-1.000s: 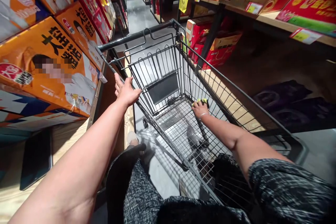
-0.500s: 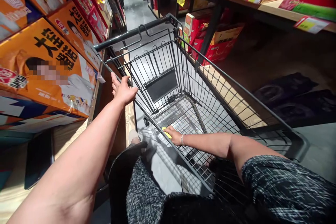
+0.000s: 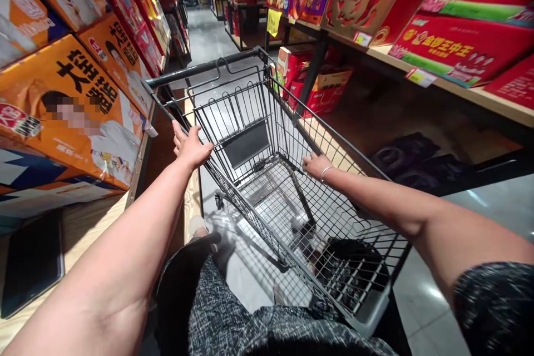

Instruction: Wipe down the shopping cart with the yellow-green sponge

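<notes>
Right hand point(image 3: 316, 164) came up off the basket floor, now gripping the black wire shopping cart point(image 3: 267, 139)'s right rim; left hand point(image 3: 189, 146) grips the left rim.

A grey tiled floor point(image 3: 421, 311) carries the wire shopping cart point(image 3: 267, 178). The left wooden shelf point(image 3: 83, 228) bears orange boxes point(image 3: 70, 105); the right shelf point(image 3: 471, 92) holds red gift boxes point(image 3: 459, 39).

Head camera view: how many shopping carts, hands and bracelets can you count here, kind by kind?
Shopping cart: 1
Hands: 2, the left hand on the cart's left rim and the right hand at its right rim
Bracelet: 1, on the right wrist
Total: 4
</notes>
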Available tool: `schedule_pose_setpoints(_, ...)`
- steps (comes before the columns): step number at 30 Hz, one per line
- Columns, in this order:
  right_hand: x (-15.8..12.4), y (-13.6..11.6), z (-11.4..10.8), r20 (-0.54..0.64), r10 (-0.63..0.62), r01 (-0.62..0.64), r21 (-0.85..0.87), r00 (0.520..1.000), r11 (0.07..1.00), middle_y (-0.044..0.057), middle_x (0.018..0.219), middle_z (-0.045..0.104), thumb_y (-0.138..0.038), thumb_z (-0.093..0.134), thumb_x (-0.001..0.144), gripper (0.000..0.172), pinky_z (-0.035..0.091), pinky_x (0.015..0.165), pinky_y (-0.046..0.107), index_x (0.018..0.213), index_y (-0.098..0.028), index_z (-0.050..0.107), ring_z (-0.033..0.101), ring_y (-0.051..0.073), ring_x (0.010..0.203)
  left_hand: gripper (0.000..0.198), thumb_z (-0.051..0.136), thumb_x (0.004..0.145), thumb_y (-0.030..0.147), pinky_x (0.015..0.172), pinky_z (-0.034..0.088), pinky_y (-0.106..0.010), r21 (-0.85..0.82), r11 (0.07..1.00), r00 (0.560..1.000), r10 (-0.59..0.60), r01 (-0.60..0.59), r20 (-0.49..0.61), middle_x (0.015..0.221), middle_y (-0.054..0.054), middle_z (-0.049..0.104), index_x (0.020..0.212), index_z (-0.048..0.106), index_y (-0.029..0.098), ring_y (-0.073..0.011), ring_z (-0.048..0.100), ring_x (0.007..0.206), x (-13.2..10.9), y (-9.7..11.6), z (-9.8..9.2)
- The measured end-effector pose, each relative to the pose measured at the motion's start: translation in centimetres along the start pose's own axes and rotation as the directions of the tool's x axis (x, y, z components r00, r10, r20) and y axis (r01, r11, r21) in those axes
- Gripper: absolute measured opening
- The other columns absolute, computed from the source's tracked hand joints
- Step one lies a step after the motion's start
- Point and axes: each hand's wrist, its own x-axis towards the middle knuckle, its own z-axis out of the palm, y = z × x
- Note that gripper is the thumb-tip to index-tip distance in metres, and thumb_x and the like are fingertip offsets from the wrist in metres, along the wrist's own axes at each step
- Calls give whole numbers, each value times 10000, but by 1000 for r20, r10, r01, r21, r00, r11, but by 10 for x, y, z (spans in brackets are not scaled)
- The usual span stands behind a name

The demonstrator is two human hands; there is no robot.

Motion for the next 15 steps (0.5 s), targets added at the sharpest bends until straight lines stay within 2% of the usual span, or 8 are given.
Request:
schedule_pose_setpoints(2,-22,11,-34,-227,61,-75,-53,972,996,147,1454,427,-181,327,998,400,415,916,470,1203,-229,666,360,350,1271,775,693,691,405,1195,248,-576,1,1000,1000,-4,4,10,1705,-18,-103,1431,489,301,-429,110,1533,1,1,-3)
schedule_pose_setpoints(4,-44,20,-55,-453,126,-179,-76,882,981,141,1556,296,-239,216,1041,464,396,889,469,1300,-227,601,338,355,1260,849,710,668,362,1202,211,-622,27,999,1000,-18,19,-6,1704,-59,-93,1469,434,310,-423,79,1541,0,6,-8)
schedule_pose_setpoints(5,-52,23,-58,-513,149,-218,-78,845,973,139,1578,257,-248,185,1051,482,384,886,470,1318,-218,585,335,351,1254,886,710,672,347,1208,172,-640,49,999,1000,-5,7,-30,1704,-76,-85,1498,394,299,-419,48,1545,-3,11,-11)
schedule_pose_setpoints(6,-58,25,-55,-520,158,-236,-86,839,968,140,1589,235,-243,173,1055,489,374,894,479,1324,-207,579,328,352,1260,914,701,687,339,1214,125,-649,80,997,998,20,-16,-55,1703,-90,-79,1528,350,278,-412,9,1549,-9,17,-13)
schedule_pose_setpoints(8,-57,23,-33,-415,139,-207,-122,899,971,143,1588,241,-211,218,1044,461,367,922,520,1297,-195,604,303,370,1297,920,658,751,352,1224,40,-637,154,983,991,113,-102,-71,1700,-125,-71,1571,268,203,-395,-49,1551,-30,35,-15)
schedule_pose_setpoints(11,-34,6,24,-87,88,-98,-124,992,987,148,1536,329,-138,316,990,421,399,936,591,1193,-211,676,274,395,1358,860,578,845,448,1233,10,-611,210,939,962,264,-273,74,1702,-134,24,1588,240,178,-372,-44,1553,-85,62,-3)
schedule_pose_setpoints(13,-12,-10,63,61,104,-103,-28,993,994,167,1486,379,-100,372,953,401,430,929,617,1155,-209,700,270,406,1384,843,562,856,526,1240,48,-606,194,889,904,381,-415,192,1697,-110,110,1587,269,224,-358,7,1558,-127,71,11)
schedule_pose_setpoints(15,6,-27,96,118,135,-145,82,984,986,199,1435,414,-84,474,905,359,464,905,628,1163,-185,702,295,433,1377,812,536,855,611,1246,103,-598,148,843,834,457,-517,309,1667,-105,240,1562,346,261,-354,118,1552,-159,70,25)
